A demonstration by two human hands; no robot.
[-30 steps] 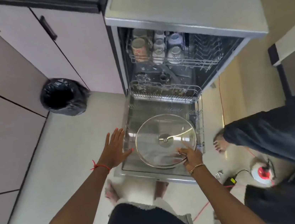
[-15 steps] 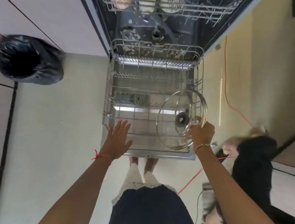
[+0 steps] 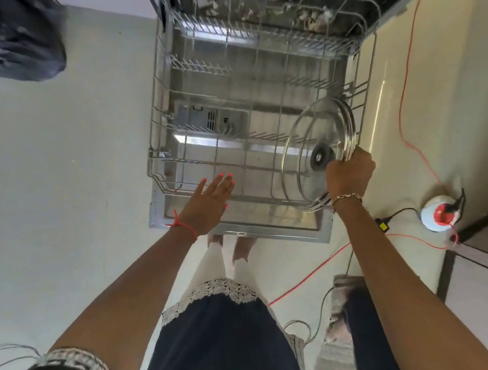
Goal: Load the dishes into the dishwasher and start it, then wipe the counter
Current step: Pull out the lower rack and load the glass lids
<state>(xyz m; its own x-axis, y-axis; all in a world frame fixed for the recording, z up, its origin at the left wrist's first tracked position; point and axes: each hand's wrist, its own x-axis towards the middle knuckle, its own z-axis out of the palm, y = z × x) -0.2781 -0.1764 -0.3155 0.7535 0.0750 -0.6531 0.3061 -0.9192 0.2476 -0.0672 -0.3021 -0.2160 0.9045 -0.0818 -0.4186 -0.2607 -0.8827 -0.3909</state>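
Note:
The dishwasher's lower wire rack (image 3: 165,108) is pulled out over the open door (image 3: 273,230). A round glass lid (image 3: 299,144) with a metal rim and dark knob stands on edge in the rack's front right corner. My right hand (image 3: 349,175) grips the lid's rim from the near side. My left hand (image 3: 211,201) hovers flat, fingers straight, over the rack's front edge and holds nothing. Apart from the lid, the rack holds no dishes.
A bin lined with a black bag (image 3: 3,39) stands at the top left. A red cable (image 3: 407,97) runs along the floor on the right to a white and red reel (image 3: 438,214). A second person's leg (image 3: 364,323) is at the lower right.
The lid went from lying flat over the rack to standing on edge at the rack's right side. My view has tipped down and closer. My left hand stayed flat near the front edge.

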